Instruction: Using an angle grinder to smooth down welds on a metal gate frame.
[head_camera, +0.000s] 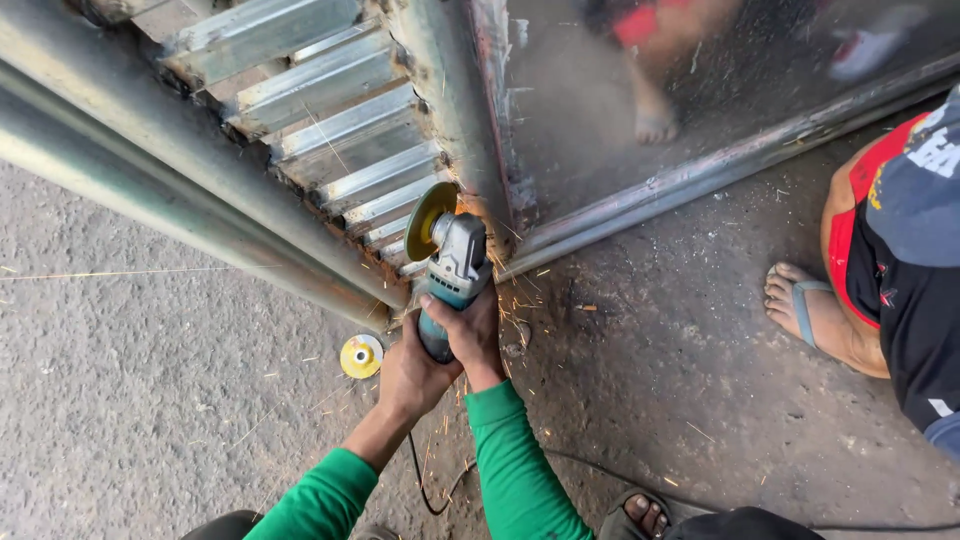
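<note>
Both my hands grip a teal and grey angle grinder (456, 268). My left hand (410, 378) wraps the rear of its body, and my right hand (472, 330) holds it further forward. Its yellow disc (430, 220) touches the lower corner of a metal gate frame (478, 150), and sparks fly off onto the ground. Silver louvre slats (330, 120) fill the gate to the left of the disc. My sleeves are green. The grinder's black cord (425, 490) trails down between my arms.
A spare yellow disc (361, 356) lies on the concrete beside my left hand. A grey steel pipe (150, 190) runs diagonally along the gate's edge. Another person crouches at the right, foot (805, 310) in a sandal. My own sandalled toes (640, 515) show at the bottom.
</note>
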